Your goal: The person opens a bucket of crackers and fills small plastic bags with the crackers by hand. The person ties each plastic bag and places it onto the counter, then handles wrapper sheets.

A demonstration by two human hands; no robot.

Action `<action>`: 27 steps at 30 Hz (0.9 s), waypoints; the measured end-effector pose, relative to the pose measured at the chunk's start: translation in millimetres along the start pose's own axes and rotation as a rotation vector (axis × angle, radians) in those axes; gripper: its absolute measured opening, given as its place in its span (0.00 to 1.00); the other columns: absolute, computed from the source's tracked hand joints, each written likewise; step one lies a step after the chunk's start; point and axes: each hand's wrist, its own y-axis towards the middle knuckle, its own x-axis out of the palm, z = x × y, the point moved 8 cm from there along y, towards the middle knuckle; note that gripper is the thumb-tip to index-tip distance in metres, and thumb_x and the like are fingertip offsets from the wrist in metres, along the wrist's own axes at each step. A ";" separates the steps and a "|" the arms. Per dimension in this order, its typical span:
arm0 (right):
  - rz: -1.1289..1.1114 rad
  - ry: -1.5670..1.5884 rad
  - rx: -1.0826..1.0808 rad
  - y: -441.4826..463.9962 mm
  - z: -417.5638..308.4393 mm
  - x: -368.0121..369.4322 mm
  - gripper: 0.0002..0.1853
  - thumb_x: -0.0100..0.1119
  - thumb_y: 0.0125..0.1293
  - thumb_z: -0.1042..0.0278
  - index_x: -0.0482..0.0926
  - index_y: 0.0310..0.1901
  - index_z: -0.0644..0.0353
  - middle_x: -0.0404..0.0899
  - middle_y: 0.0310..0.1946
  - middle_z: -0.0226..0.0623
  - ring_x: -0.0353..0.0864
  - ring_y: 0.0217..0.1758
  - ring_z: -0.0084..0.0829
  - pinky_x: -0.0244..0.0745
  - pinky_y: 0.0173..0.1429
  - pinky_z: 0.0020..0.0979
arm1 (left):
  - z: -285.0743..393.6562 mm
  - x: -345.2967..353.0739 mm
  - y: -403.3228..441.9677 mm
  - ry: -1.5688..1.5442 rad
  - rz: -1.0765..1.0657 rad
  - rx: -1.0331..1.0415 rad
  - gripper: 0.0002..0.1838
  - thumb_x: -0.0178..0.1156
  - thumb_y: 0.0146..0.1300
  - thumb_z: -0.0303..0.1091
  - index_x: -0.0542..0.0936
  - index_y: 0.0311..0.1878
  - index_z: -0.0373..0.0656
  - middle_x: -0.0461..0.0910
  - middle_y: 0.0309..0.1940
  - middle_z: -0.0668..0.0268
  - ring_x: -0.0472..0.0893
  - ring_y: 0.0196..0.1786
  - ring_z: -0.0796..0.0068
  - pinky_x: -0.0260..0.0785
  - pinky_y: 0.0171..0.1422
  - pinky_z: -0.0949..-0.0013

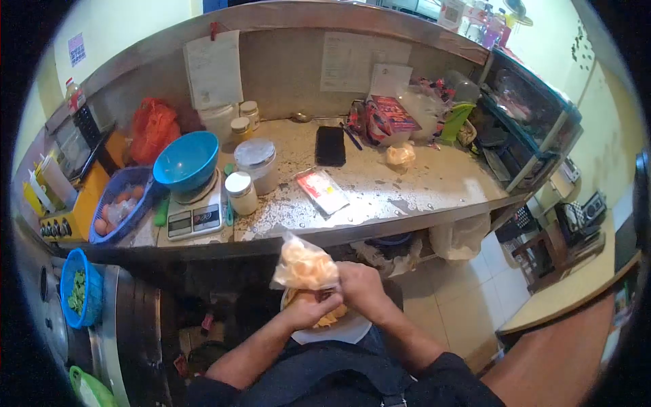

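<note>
A clear plastic bag (304,264) packed with pale orange, chip-like pieces is held up in front of me, tilted to the left. My left hand (310,311) is closed around the lower end of the bag. Against its right side, my right hand (361,287) is closed on the same end; the fingertips are partly hidden. Below both hands, a white bowl (352,332) rests at my lap with more orange pieces (331,317) in it.
On the counter stand a kitchen scale (194,222) under a blue bowl (186,161), lidded jars (241,193), a packet pack (322,191), a black phone (330,146) and another filled bag (400,156). Eggs (112,217) fill a purple basket at left.
</note>
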 end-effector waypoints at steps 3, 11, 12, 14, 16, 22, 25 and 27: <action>0.064 0.091 -0.168 -1.6 -20.3 -0.2 0.10 0.54 0.59 0.64 0.78 0.41 0.53 0.80 0.35 0.43 0.80 0.41 0.49 0.75 0.42 0.45 | -3.5 -5.4 4.1 -0.021 0.058 0.042 0.32 0.61 0.67 0.41 0.61 0.69 0.39 0.67 0.64 0.58 0.68 0.65 0.69 0.57 0.71 0.67; -0.356 0.435 -0.227 -17.3 -34.9 25.3 0.11 0.50 0.69 0.65 0.76 0.48 0.58 0.78 0.47 0.45 0.76 0.54 0.45 0.72 0.55 0.39 | 15.5 -7.7 10.0 -0.225 -0.257 0.202 0.26 0.56 0.68 0.49 0.74 0.57 0.34 0.75 0.57 0.53 0.72 0.62 0.63 0.63 0.68 0.61; -0.478 0.506 -0.136 -23.0 -34.7 30.2 0.11 0.49 0.71 0.64 0.76 0.48 0.58 0.77 0.48 0.43 0.75 0.55 0.42 0.71 0.56 0.37 | 19.6 -6.6 7.8 -0.310 -0.291 0.232 0.28 0.56 0.68 0.51 0.74 0.57 0.34 0.75 0.57 0.52 0.72 0.62 0.62 0.63 0.68 0.61; -0.697 0.751 -0.091 -36.9 -44.4 32.4 0.13 0.47 0.74 0.60 0.76 0.48 0.59 0.77 0.47 0.38 0.75 0.53 0.33 0.70 0.56 0.34 | 21.5 6.5 -2.8 -0.379 -0.500 0.141 0.36 0.57 0.65 0.56 0.67 0.64 0.34 0.66 0.65 0.49 0.66 0.69 0.61 0.59 0.71 0.61; -0.858 0.882 -0.130 -44.6 -50.8 37.6 0.15 0.45 0.75 0.56 0.76 0.48 0.59 0.77 0.47 0.35 0.74 0.52 0.28 0.69 0.57 0.32 | 32.7 20.6 -14.1 -0.407 -0.700 0.108 0.38 0.55 0.67 0.53 0.61 0.69 0.34 0.61 0.68 0.49 0.62 0.71 0.63 0.58 0.71 0.62; -0.652 0.852 -0.081 -52.2 -32.7 39.3 0.19 0.47 0.75 0.51 0.73 0.55 0.57 0.76 0.47 0.32 0.73 0.53 0.25 0.67 0.58 0.28 | 21.1 19.0 -11.9 -0.282 -0.694 0.146 0.39 0.57 0.65 0.55 0.61 0.70 0.38 0.61 0.70 0.54 0.64 0.70 0.61 0.59 0.72 0.59; -0.442 1.403 0.182 -43.1 -10.3 68.6 0.19 0.49 0.74 0.53 0.71 0.57 0.57 0.74 0.46 0.27 0.72 0.49 0.21 0.69 0.54 0.27 | 15.3 4.0 1.3 -0.423 -0.404 0.207 0.30 0.50 0.68 0.55 0.73 0.61 0.40 0.68 0.65 0.55 0.69 0.66 0.63 0.62 0.69 0.58; -0.460 1.802 0.226 -41.0 -9.3 75.5 0.18 0.49 0.74 0.57 0.69 0.59 0.56 0.73 0.44 0.23 0.71 0.43 0.17 0.67 0.47 0.22 | 5.0 -4.0 8.4 -0.435 -0.314 0.236 0.29 0.45 0.70 0.56 0.77 0.55 0.38 0.69 0.63 0.52 0.67 0.67 0.60 0.59 0.70 0.56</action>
